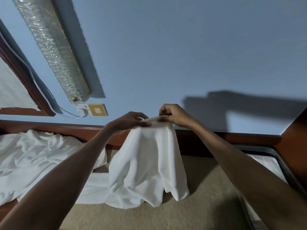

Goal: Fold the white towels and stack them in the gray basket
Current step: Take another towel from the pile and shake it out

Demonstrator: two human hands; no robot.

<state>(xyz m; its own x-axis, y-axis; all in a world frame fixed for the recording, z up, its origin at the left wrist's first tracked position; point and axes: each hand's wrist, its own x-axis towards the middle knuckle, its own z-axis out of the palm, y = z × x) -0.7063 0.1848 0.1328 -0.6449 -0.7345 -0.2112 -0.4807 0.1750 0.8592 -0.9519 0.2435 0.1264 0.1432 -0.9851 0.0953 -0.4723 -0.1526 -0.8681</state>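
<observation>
White towel is held up by its top edge, fingers of left hand and right hand pinched on it, so it hangs straight for folding. Its lower end rests on the beige surface. Gray basket is set at right, likely within reach for stacking.
</observation>
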